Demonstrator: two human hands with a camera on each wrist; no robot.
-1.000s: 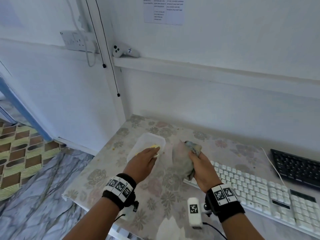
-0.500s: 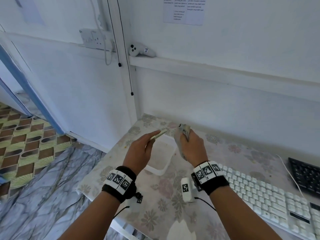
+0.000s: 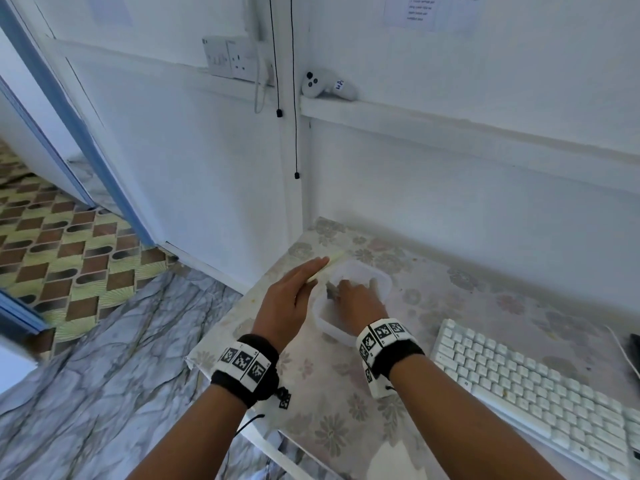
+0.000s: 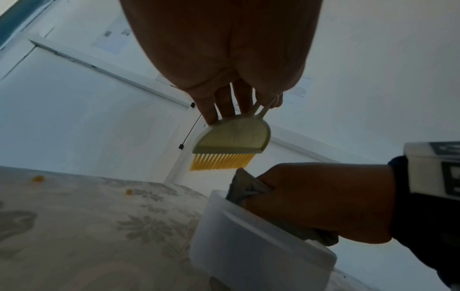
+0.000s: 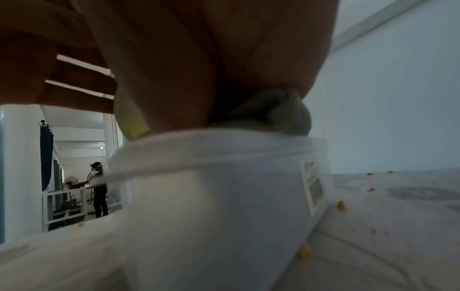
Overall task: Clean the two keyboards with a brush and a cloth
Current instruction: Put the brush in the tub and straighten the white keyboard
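My left hand (image 3: 291, 296) holds a small pale brush (image 4: 231, 139) with yellow bristles, pinching its thin handle, just above the left rim of a white plastic tub (image 3: 377, 271). My right hand (image 3: 356, 299) reaches down into the tub and grips a grey cloth (image 4: 242, 189), bunched under the palm (image 5: 278, 112). The white keyboard (image 3: 540, 393) lies to the right of my right wrist. Only a sliver of the black keyboard (image 3: 635, 351) shows at the right edge.
The tub (image 5: 224, 187) stands near the back left corner of a floral-covered table (image 3: 332, 410), close to the wall. Yellow crumbs (image 5: 341, 205) lie on the cloth cover. The table's left edge drops to a marble floor (image 3: 86, 375). A white controller (image 3: 325, 85) rests on the wall ledge.
The left hand lifted the brush out of the tub and holds it beside it. The right hand carried the cloth from over the white keyboard down into the tub.
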